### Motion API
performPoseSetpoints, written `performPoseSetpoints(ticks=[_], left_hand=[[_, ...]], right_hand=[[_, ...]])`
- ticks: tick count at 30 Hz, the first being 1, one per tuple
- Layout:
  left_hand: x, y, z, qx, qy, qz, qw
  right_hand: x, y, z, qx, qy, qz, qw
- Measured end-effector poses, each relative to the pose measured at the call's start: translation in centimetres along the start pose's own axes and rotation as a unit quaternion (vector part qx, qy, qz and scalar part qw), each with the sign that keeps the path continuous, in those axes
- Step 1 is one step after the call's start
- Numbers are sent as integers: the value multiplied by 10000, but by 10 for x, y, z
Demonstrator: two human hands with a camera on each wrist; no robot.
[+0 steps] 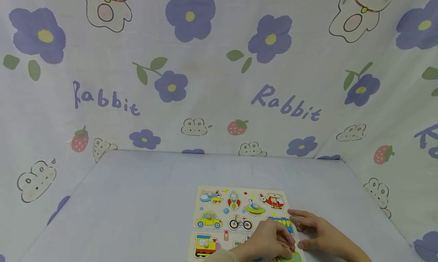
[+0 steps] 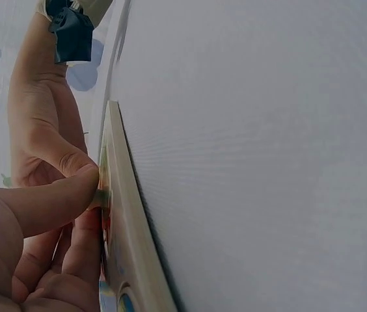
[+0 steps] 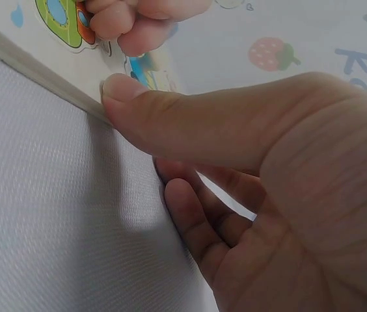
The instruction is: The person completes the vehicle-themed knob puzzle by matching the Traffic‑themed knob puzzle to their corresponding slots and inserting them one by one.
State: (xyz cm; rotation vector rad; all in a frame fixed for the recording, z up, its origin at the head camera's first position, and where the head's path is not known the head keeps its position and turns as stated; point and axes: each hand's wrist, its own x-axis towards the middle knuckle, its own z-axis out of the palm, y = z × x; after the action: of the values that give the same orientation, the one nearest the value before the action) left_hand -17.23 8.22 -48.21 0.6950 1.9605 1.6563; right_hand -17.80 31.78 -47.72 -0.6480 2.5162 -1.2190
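Observation:
A wooden peg puzzle board (image 1: 232, 231) lies flat on the table, with vehicle pieces in it. My left hand (image 1: 268, 239) is over its lower right part. There the thumb and index finger pinch a small knob (image 2: 99, 199). It belongs to a green puzzle piece (image 3: 63, 21) with orange parts, partly hidden by the fingers. My right hand (image 1: 323, 233) is at the board's right edge. Its thumb (image 3: 126, 97) touches the rim, while the index finger reaches the edge farther up beside the blue bus piece (image 1: 285, 224). The other fingers are loosely bent beside the board.
Other knobbed pieces sit in the board, among them a helicopter (image 1: 272, 201), a bicycle (image 1: 240, 223), a yellow car (image 1: 208, 220) and a train (image 1: 205, 246). The pale table (image 1: 119, 208) is bordered by a hanging curtain (image 1: 212, 102) printed with flowers and rabbits.

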Motion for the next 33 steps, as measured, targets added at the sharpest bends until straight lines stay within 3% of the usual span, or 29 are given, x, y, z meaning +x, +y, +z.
performPoseSetpoints(ticks=[19, 33], left_hand=[[3, 1, 3, -37, 172, -275, 9995], [2, 0, 1, 48, 63, -244, 9997]], right_hand=[[2, 2, -1, 132, -44, 169, 9998], [-2, 3, 0, 94, -39, -168, 9998]])
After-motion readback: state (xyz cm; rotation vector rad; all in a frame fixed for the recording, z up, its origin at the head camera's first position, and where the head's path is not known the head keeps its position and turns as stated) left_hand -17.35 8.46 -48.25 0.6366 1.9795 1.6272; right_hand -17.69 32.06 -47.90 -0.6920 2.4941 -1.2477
